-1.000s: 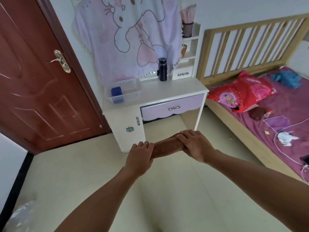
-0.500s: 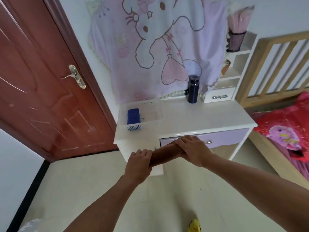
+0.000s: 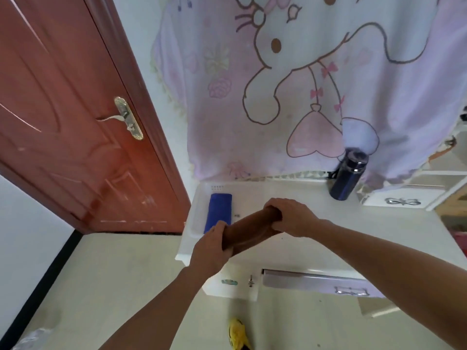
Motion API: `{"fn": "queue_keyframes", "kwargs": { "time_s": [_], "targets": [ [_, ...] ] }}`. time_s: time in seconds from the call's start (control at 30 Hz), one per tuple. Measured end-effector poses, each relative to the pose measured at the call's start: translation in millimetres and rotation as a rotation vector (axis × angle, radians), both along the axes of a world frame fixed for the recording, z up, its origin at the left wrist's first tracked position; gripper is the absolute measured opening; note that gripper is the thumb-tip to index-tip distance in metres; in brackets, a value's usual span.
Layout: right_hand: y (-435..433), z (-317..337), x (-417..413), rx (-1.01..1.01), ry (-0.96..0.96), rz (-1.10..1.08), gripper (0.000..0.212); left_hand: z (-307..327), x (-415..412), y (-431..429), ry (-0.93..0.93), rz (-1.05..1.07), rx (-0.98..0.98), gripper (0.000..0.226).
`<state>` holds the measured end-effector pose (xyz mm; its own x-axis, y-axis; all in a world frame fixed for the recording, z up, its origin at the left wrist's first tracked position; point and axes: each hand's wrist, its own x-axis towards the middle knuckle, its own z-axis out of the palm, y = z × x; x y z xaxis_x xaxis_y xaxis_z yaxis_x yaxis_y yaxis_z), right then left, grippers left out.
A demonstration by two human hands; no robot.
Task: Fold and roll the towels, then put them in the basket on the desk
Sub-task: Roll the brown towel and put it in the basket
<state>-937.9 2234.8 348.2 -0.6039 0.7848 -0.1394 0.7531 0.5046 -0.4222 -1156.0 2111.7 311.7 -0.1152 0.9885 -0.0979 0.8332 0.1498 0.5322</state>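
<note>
I hold a brown rolled towel (image 3: 249,232) in both hands, lying slantwise above the white basket (image 3: 193,223) on the desk (image 3: 353,238). My left hand (image 3: 211,248) grips the roll's near, lower end. Its far, upper end is gripped by my right hand (image 3: 293,217). A blue rolled towel (image 3: 219,210) lies in the left part of the basket, just beyond my left hand. The basket's right side is hidden behind my hands and the roll.
A dark blue flask (image 3: 348,176) stands at the back of the desk. A pink cartoon cloth (image 3: 290,84) hangs on the wall behind. The red door (image 3: 75,117) is on the left. A purple drawer (image 3: 316,284) faces me; a yellow slipper (image 3: 237,334) is below.
I have walked up to the desk: it and the basket have grown much larger in view. The brown roll, held in both hands throughout, has come over the basket.
</note>
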Motion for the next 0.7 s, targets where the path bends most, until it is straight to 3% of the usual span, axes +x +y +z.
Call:
{"fn": "queue_keyframes", "kwargs": {
  "time_s": [0.13, 0.3, 0.5, 0.7],
  "targets": [
    [61, -4, -26, -0.236, 0.113, -0.151, 0.039, -11, -23, 58, -0.128, 0.049, -0.081, 0.024],
    [120, -16, -54, -0.369, 0.211, -0.273, 0.042, -32, -31, 111, -0.231, 0.07, -0.262, 0.019],
    [163, -50, -86, -0.358, 0.102, -0.201, 0.046, -62, -16, 130, -0.405, 0.16, -0.428, 0.044],
    [181, -108, -119, -0.38, -0.105, -0.044, 0.045, -87, -5, 136, -0.118, 0.287, -0.561, 0.029]
  ]
}}
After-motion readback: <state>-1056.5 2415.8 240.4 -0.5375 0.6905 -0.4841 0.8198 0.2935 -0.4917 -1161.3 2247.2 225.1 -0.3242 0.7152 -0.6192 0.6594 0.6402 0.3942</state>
